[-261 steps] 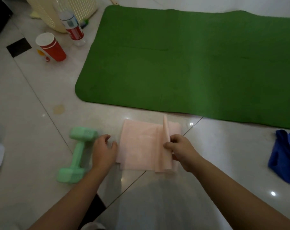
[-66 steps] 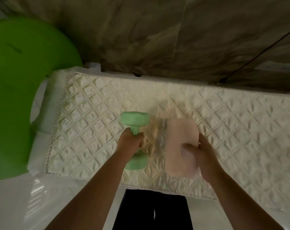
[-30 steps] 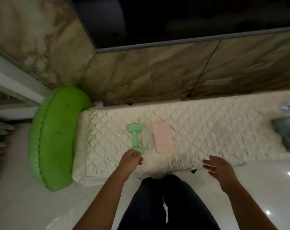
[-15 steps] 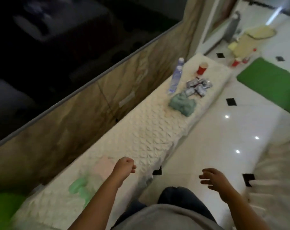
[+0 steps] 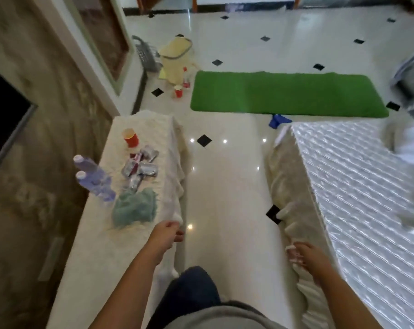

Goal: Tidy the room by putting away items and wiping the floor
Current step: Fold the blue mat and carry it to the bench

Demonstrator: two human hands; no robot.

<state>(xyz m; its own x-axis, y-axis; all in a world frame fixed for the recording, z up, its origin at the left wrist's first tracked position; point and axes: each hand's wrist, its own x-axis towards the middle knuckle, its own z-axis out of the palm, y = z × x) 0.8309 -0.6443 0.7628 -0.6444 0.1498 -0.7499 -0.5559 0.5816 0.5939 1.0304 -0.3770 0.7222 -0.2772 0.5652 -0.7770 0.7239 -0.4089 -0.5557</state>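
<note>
Both hands are empty. My left hand point(image 5: 166, 236) hangs loosely curled over the edge of the long cream quilted bench point(image 5: 89, 248). My right hand point(image 5: 306, 258) is lower right, fingers loosely bent, beside the quilted bed point(image 5: 357, 186). On the bench lie a teal cloth point(image 5: 134, 210), two water bottles point(image 5: 93, 180), several silver packets point(image 5: 140, 168) and a red cup point(image 5: 130, 138). Far ahead on the tiled floor point(image 5: 225, 186) are a green mat point(image 5: 286, 93), a blue cloth point(image 5: 278, 121), another red cup point(image 5: 178, 91), a bottle point(image 5: 185, 78) and a cream basket point(image 5: 175, 60).
A marble wall with a dark screen point(image 5: 4, 115) runs along the left. A grey basket point(image 5: 145, 54) leans near the cream one. An aisle of glossy floor runs between bench and bed. Grey bedding point(image 5: 412, 77) hangs at the far right.
The dumbbell and folded pink cloth were set on the bench and let go. My view has swung right, down the aisle toward the green mat; both hands are empty.
</note>
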